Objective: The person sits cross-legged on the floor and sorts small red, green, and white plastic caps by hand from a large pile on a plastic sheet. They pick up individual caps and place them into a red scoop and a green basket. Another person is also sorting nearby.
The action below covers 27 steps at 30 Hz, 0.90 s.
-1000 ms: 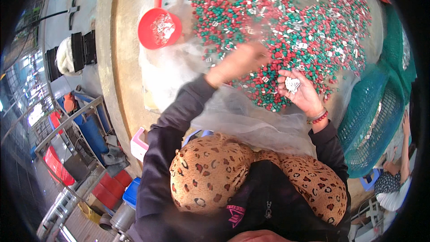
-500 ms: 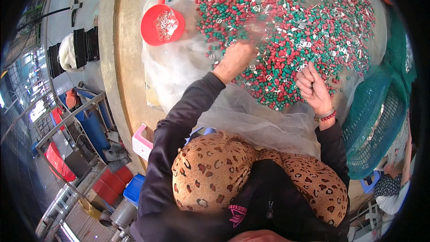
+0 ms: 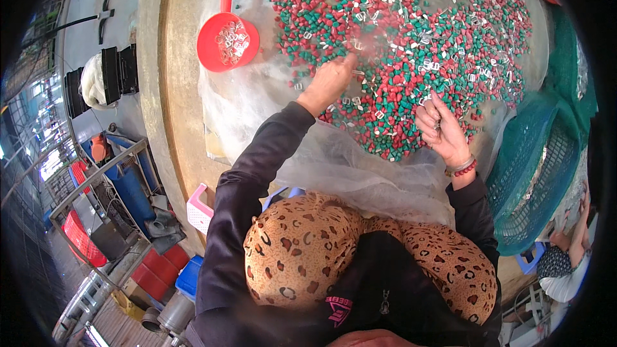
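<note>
clips [image 3: 427, 64] strewn through red and green pebbles [image 3: 392, 90]

the pale clips lie loose among the pebbles, across the upper middle and upper right of the frame, with a thin see-through sheet [image 3: 373, 170] spread about them. the hands are apart from each other. the left hand [image 3: 331, 83], left of the pile's middle, has its fingertips drawn together with a clip right by them; whether it is pinched cannot be told. the right hand [image 3: 442, 128], farther right, is curled closed around what look like clips, mostly hidden by the fingers.

a clip could drop among the pebbles if the right hand loosens. the left hand could also take a pebble along with a clip, since they lie so tightly mixed. the sheet runs down to the knees [image 3: 302, 250], so a shifting leg might tug it and move the pile.

in the upper left, a red pan [image 3: 207, 45] holds a loose heap of clips. at the right edge sits a teal mesh basket [image 3: 536, 180]; its contents are hard to make out.
</note>
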Each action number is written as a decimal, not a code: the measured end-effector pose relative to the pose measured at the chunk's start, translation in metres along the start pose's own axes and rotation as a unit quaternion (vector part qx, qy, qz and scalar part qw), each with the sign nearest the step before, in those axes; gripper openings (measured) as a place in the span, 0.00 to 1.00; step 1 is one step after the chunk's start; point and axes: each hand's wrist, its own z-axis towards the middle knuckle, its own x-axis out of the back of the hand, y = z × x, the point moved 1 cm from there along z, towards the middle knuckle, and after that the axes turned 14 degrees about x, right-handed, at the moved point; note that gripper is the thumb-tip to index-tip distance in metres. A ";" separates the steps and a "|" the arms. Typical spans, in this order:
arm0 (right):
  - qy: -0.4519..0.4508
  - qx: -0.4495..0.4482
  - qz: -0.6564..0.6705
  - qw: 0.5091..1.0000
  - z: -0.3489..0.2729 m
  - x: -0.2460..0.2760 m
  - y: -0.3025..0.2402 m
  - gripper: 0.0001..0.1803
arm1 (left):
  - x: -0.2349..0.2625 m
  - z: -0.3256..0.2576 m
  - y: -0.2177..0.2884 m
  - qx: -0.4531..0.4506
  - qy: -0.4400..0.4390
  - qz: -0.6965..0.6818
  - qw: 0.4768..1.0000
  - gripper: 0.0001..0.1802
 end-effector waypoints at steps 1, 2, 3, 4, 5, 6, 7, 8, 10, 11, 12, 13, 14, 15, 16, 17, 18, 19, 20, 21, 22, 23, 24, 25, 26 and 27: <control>0.004 -0.003 -0.001 1.000 0.000 0.000 0.000 0.22 | 0.000 0.000 0.000 -0.022 0.005 0.041 0.999 0.07; 0.002 -0.005 0.002 1.000 0.000 0.000 0.001 0.22 | 0.000 -0.002 0.001 -0.053 0.011 0.073 0.996 0.07; 0.014 -0.006 0.006 1.000 0.000 0.001 0.001 0.22 | -0.001 -0.003 0.001 -0.080 0.015 0.106 0.991 0.08; 0.004 -0.005 0.007 1.000 0.000 0.001 0.002 0.22 | -0.002 -0.005 0.001 -0.091 0.022 0.111 0.989 0.08; -0.004 -0.004 0.009 1.000 0.001 0.001 0.002 0.22 | -0.003 -0.005 0.001 -0.097 0.028 0.116 0.988 0.09; -0.001 -0.004 0.011 1.000 0.001 0.001 0.003 0.22 | -0.004 -0.005 0.002 -0.109 0.045 0.115 0.986 0.09; -0.008 -0.007 0.015 1.000 0.001 0.001 0.003 0.22 | -0.005 -0.004 0.002 -0.100 0.036 0.124 0.987 0.09; -0.007 -0.009 0.025 1.000 0.001 0.001 0.004 0.21 | -0.006 -0.002 0.002 -0.097 0.038 0.127 0.986 0.09; -0.034 -0.011 0.060 0.998 0.000 0.000 0.007 0.20 | -0.004 0.003 0.005 -0.104 0.047 0.138 0.984 0.09; 0.011 -0.015 0.022 1.000 0.000 0.001 0.009 0.18 | -0.002 0.006 0.008 -0.114 0.054 0.146 0.981 0.08; 0.050 -0.011 -0.005 0.999 -0.002 0.002 0.012 0.17 | 0.000 0.008 0.013 -0.105 0.037 0.171 0.979 0.08; 0.081 -0.010 -0.029 0.996 -0.003 0.002 0.015 0.17 | 0.003 0.007 0.021 -0.139 0.061 0.134 0.979 0.07; 0.090 -0.011 -0.040 0.995 -0.004 0.002 0.017 0.17 | 0.005 0.005 0.031 -0.154 0.062 0.116 0.979 0.06; 0.092 -0.015 -0.047 0.995 -0.004 0.002 0.020 0.17 | 0.008 0.002 0.042 -0.156 0.045 0.110 0.981 0.05; 0.092 -0.023 -0.053 0.994 -0.004 0.001 0.023 0.18 | 0.009 -0.008 0.059 -0.176 0.056 0.132 0.974 0.04; 0.066 -0.027 -0.051 0.996 -0.004 0.001 0.026 0.20 | 0.009 -0.020 0.075 -0.164 0.009 0.113 0.980 0.06; 0.071 -0.036 -0.003 0.997 -0.003 0.000 0.028 0.19 | 0.009 -0.031 0.095 -0.208 0.037 0.081 0.974 0.07; 0.114 -0.023 -0.001 0.993 -0.002 0.001 0.029 0.18 | 0.012 -0.044 0.109 -0.264 0.043 0.032 0.963 0.11; 0.138 -0.005 0.008 0.990 -0.001 0.002 0.030 0.18 | 0.012 -0.054 0.122 -0.222 0.016 -0.016 0.975 0.13; 0.196 0.013 0.005 0.981 -0.001 0.004 0.029 0.17 | 0.012 -0.059 0.132 -0.229 -0.008 0.023 0.973 0.15; 0.196 0.027 -0.007 0.980 0.000 0.004 0.027 0.17 | 0.015 -0.062 0.136 -0.243 0.035 0.012 0.969 0.14; 0.145 0.024 0.001 0.989 -0.001 0.004 0.024 0.16 | 0.019 -0.063 0.136 -0.267 0.089 -0.013 0.960 0.14; 0.133 0.017 -0.002 0.991 0.000 0.005 0.020 0.15 | 0.024 -0.059 0.127 -0.232 0.099 -0.060 0.966 0.13; 0.104 0.011 0.004 0.995 -0.001 0.005 0.017 0.15 | 0.029 -0.051 0.115 -0.206 0.116 -0.118 0.964 0.12; 0.015 -0.019 0.026 0.999 0.001 0.004 0.012 0.17 | 0.034 -0.044 0.095 -0.143 0.135 -0.124 0.973 0.12; 0.014 -0.024 0.035 0.999 0.001 0.005 0.009 0.18 | 0.042 -0.033 0.068 -0.085 0.161 -0.085 0.980 0.10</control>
